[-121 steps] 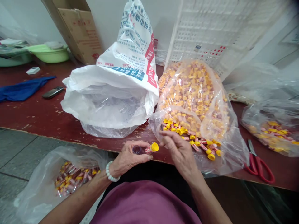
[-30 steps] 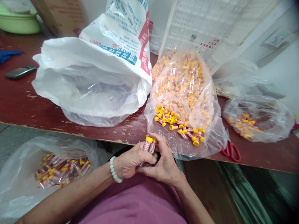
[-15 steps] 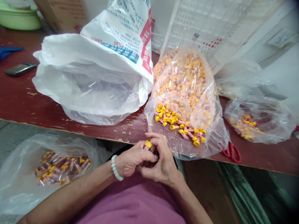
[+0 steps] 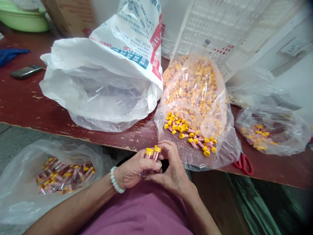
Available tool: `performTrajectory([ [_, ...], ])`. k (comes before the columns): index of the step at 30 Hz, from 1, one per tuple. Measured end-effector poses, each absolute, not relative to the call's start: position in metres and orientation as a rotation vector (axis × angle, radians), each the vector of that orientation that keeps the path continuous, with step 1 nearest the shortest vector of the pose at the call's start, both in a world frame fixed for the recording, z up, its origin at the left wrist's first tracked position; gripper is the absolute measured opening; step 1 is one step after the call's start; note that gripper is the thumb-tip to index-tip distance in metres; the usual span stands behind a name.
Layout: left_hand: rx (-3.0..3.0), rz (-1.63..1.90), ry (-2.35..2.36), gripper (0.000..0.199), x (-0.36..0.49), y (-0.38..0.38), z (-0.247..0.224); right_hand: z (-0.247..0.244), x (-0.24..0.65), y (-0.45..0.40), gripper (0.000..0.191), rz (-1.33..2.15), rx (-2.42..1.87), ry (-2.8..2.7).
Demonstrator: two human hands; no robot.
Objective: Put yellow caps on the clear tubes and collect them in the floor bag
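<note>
Two small clear tubes (image 4: 156,153) with yellow caps and red-and-white patterned contents stand side by side in my left hand (image 4: 137,166). The left thumb presses across them and the fingers curl beneath. My right hand (image 4: 172,166) is close against their right side, its fingers bent and apart from the thumb, with a dark gap between. Its thumb lies near the tubes' lower ends; whether it touches them is hard to see. Just beyond the hands, a clear plastic bag (image 4: 220,160) lies on the table, full of yellow-capped pink pieces (image 4: 182,125), some spilling toward its mouth.
A white printed sack (image 4: 66,62) gapes on the red table (image 4: 24,107). At lower left, another plastic bag (image 4: 17,202) holds capped tubes. Red scissors (image 4: 245,164) and a smaller bag (image 4: 290,137) are to the right. A white crate (image 4: 195,29) leans behind.
Both tubes now show plainly, upright in my left hand; before, the hands covered most of them. The right hand's fingers have loosened from around the tubes. The view has shifted slightly.
</note>
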State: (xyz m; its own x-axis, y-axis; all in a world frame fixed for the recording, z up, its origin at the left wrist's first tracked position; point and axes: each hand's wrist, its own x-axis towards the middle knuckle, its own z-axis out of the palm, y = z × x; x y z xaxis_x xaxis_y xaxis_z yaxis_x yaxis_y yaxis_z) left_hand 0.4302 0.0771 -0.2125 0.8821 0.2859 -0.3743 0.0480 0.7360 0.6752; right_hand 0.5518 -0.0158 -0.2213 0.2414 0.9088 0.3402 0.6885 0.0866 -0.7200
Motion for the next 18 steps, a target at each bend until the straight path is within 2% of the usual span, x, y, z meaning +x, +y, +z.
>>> performTrajectory([
  [8,0.664,0.125,0.588,0.021,0.429,0.076,-0.216,-0.223,0.544,0.000,0.051,0.159,-1.680,-1.596],
  [10,0.676,0.161,0.578,0.018,0.421,0.079,-0.217,-0.221,0.535,0.002,0.053,0.122,-1.664,-1.675],
  [14,0.752,0.248,0.707,0.024,0.374,0.102,-0.224,-0.211,0.543,-0.005,0.075,0.129,-1.625,-1.732],
  [16,0.804,0.366,0.911,0.028,0.337,0.119,-0.234,-0.213,0.570,-0.015,0.058,-0.003,-1.724,-1.546],
  [18,0.793,0.464,1.207,0.031,0.296,0.137,-0.251,-0.224,0.607,-0.026,0.026,-0.234,-1.895,-1.331],
])
